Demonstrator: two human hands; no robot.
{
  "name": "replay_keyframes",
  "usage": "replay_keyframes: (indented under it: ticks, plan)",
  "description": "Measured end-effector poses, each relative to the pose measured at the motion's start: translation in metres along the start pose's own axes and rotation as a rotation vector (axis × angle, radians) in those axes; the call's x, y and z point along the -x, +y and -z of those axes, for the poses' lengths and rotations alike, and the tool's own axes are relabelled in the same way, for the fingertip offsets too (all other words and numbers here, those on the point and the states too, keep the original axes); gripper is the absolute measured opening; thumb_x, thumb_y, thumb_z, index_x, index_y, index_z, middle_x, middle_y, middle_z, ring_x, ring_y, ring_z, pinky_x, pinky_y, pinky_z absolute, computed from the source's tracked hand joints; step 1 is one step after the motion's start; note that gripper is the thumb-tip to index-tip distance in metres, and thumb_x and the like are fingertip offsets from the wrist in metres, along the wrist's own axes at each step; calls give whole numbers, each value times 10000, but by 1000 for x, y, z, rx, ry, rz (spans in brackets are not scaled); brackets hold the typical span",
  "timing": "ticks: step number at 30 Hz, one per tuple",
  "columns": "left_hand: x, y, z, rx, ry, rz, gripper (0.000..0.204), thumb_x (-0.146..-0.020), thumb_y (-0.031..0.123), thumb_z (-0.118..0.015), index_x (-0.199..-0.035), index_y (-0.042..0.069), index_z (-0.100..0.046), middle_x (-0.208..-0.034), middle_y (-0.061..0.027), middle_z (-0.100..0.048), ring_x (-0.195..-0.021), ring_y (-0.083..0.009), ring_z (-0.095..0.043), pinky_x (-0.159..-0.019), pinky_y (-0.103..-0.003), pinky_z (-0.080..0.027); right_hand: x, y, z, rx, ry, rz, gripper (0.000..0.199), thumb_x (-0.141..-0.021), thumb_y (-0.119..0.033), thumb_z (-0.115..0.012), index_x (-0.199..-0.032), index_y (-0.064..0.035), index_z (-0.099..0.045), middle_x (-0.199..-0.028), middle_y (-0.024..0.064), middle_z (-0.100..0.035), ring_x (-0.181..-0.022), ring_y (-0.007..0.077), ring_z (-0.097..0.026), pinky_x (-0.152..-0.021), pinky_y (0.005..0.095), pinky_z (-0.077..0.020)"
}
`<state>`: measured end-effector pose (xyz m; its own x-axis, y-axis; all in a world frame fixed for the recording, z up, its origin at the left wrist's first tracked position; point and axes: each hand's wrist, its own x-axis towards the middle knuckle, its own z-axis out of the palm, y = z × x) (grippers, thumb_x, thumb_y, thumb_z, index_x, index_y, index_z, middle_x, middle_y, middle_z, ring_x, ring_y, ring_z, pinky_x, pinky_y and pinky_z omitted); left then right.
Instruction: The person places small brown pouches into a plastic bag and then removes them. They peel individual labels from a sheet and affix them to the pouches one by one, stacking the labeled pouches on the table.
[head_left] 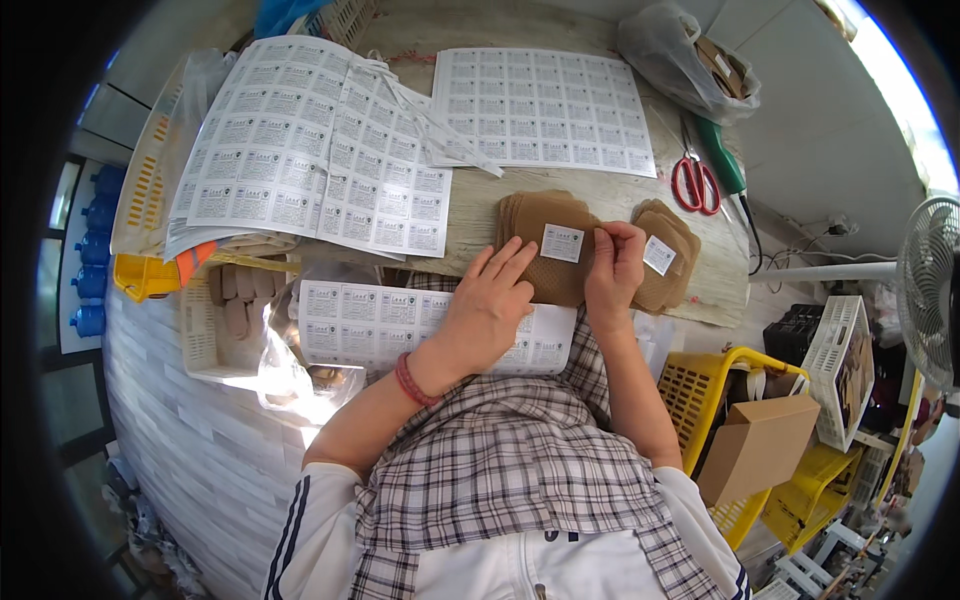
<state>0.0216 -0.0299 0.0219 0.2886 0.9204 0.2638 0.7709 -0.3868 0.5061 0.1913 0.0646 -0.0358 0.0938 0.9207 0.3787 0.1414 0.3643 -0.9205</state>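
Observation:
A stack of brown, textured, round-cornered pads (561,277) lies at the table's front edge, with a white printed label (562,243) on its top piece. My left hand (488,310) rests on the stack's left side, fingers stretched out. At the right edge of the top pad, my right hand (613,272) is closed in a pinch, thumb and forefinger together. Just right of it sits a second brown stack (683,245), also topped by a white label (658,255). Below my left hand, a printed label sheet (375,325) spreads across my lap.
More label sheets (300,140) overhang the table's left front; another sheet (540,110) lies farther back. Red-handled scissors (695,185) and a green corded tool (720,155) are at right. Yellow crates (700,385), a cardboard box (757,447) and a fan (932,290) stand right.

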Motion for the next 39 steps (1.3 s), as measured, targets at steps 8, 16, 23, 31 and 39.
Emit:
replay_keyframes:
  ticks: [8, 16, 23, 31, 39]
  plan:
    - [8, -10, -6, 15, 28, -27, 128, -858, 98, -665, -837, -7, -593, -1370, -225, -523, -1321, -382, -461, -1101, -510, -348, -31, -27, 62, 49, 270, 55, 68, -1003, -65, -558, -1062, -37, -538, -955, 34, -636, -860, 81, -584, -777, 229, -481]
    - [5, 6, 11, 111, 128, 31, 139, -859, 130, -672, -810, 17, -608, -800, -114, -552, -781, -321, -564, -718, -417, -448, 0, -67, 65, 609, -189, 420, 422, -773, 22, -720, -1175, -73, -635, -1084, 109, -672, -1048, 330, -604, -953, 414, -467]
    - [14, 11, 24, 260, 65, 223, 113, -861, 131, -672, -885, 21, -672, -828, -111, -625, -767, -298, -623, -684, -376, -485, 49, -76, 27, 402, -403, 316, 136, -734, -67, -767, -857, -107, -726, -815, 19, -662, -781, 237, -623, -733, 371, -481]
    - [22, -1, 25, 353, 1, 391, 121, -858, 125, -674, -878, 8, -698, -806, -116, -662, -729, -250, -650, -672, -337, -490, 46, -59, 34, 476, -378, 585, 150, -731, -53, -756, -859, -125, -726, -877, 7, -674, -845, 225, -651, -887, 434, -528]
    - [10, -6, 24, 449, -58, 425, 134, -859, 135, -673, -881, 6, -701, -791, -111, -658, -713, -229, -640, -663, -335, -484, 55, -52, 31, 323, -348, 581, 122, -758, -17, -718, -852, -52, -648, -985, 100, -649, -902, 305, -629, -900, 450, -532]
